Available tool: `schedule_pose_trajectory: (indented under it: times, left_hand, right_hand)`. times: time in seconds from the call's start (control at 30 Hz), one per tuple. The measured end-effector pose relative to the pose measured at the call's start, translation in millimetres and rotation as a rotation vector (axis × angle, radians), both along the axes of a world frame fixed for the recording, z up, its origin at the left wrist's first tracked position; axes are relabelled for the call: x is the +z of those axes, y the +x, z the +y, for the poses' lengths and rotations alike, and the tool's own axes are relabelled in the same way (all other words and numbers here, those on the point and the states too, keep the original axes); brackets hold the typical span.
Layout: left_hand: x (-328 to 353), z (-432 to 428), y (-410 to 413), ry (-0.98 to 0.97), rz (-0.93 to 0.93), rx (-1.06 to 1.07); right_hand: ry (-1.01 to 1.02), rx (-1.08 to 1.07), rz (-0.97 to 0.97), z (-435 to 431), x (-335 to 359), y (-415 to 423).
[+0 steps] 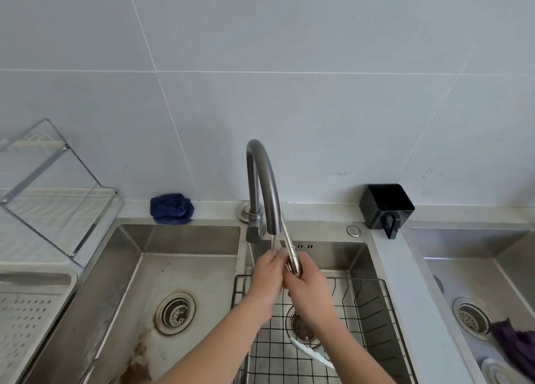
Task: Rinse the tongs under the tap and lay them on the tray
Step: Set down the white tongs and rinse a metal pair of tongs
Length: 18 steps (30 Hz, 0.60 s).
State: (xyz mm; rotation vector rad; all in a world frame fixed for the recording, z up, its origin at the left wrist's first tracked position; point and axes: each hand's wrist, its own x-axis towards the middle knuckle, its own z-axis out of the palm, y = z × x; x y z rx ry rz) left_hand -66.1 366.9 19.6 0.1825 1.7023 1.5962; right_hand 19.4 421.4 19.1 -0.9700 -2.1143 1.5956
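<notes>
Slim steel tongs (290, 244) point up and back beside the spout of the grey curved tap (262, 175), over the middle sink basin. My right hand (308, 279) grips their lower end. My left hand (267, 270) is closed on the tongs right beside it, under a thin stream of water from the spout. The lower part of the tongs is hidden by both hands. The perforated white tray (31, 297) lies at the far left, beside the left basin.
A black wire rack (373, 299) sits in the middle basin. The left basin (173, 268) has a rust-stained floor. A blue cloth (171, 208) and a black holder (386, 205) stand on the back ledge. A clear dish rack (52, 187) is at left, and a purple cloth (514, 343) lies in the right sink.
</notes>
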Motion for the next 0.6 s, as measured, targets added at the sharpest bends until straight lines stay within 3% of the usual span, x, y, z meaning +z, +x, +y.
schedule_pose_trajectory:
  times: [0.23, 0.43, 0.6]
  left_hand:
    - [25.9, 0.9, -37.4, -0.016, 0.108, 0.217]
    - [10.3, -21.8, -26.2, -0.069, 0.174, 0.095]
    - [14.7, -28.2, -36.9, -0.096, 0.454, 0.132]
  right_hand:
    - [-0.125, 0.109, 0.062, -8.4, -7.8, 2.9]
    - [-0.225, 0.161, 0.027, -5.6, -16.8, -4.0]
    - [-0.300, 0.131, 0.026, -9.9, -31.3, -3.9]
